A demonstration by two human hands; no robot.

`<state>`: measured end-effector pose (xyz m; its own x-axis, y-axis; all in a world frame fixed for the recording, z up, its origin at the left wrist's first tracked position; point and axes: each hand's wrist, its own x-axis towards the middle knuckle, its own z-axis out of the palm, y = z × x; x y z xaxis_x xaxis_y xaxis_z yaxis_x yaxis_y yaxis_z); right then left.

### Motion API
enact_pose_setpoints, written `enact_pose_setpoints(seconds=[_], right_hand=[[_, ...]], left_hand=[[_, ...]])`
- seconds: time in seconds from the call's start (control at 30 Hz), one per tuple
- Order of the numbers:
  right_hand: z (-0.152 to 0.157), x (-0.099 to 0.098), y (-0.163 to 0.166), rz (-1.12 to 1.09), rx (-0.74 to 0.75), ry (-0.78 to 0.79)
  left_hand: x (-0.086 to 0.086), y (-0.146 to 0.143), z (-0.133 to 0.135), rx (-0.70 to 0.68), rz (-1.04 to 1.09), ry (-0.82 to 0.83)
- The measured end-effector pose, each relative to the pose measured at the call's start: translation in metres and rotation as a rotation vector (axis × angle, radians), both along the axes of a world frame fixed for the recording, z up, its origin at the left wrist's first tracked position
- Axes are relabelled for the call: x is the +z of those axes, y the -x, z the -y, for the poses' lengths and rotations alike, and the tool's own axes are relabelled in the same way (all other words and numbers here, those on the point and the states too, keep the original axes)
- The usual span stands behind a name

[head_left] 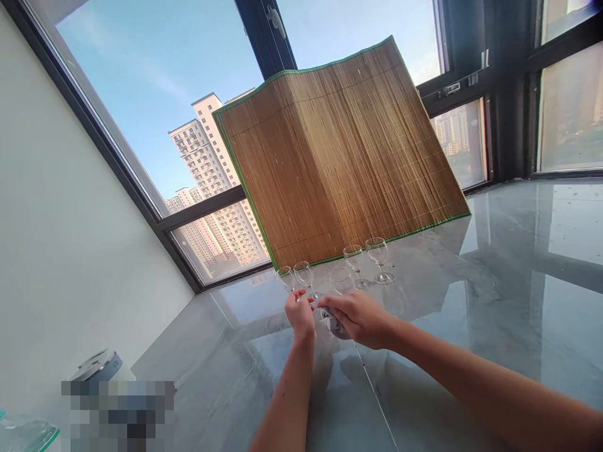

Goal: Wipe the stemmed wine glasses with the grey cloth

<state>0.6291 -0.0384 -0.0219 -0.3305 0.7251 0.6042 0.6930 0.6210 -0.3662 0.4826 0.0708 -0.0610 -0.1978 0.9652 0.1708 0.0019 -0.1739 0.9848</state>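
Observation:
My right hand (360, 319) is closed around a small, rounded grey object with dark markings (338, 328), low over the tabletop. Its kind is hard to make out, as my fingers cover part of it. Beside it, my left hand (300, 316) has its fingers curled in. Whatever they may hold is too small or hidden to name. Several clear stemmed glasses stand just beyond my hands: one far-left glass (284, 272), its neighbour (304, 274), a middle glass (341, 280) partly behind my right hand, and two at the right (353, 256) (377, 252).
A bamboo mat (348, 150) with green edging leans upright against the dark-framed windows behind the glasses. The glossy grey marble surface (471, 326) reflects light. At lower left are a white and blue container (101, 367), a blurred patch and a clear green-rimmed container (28, 434).

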Motion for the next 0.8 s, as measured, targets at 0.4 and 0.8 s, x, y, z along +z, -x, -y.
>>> enact_pose_setpoints(seconds=[0.4, 0.8], right_hand=[[-0.012, -0.025, 0.004, 0.324, -0.292, 0.331], [-0.011, -0.017, -0.007, 0.305, -0.609, 0.479]], left_hand=[[-0.014, -0.006, -0.012, -0.184, -0.259, 0.055], [-0.021, -0.007, -0.013, -0.182, -0.492, 0.026]])
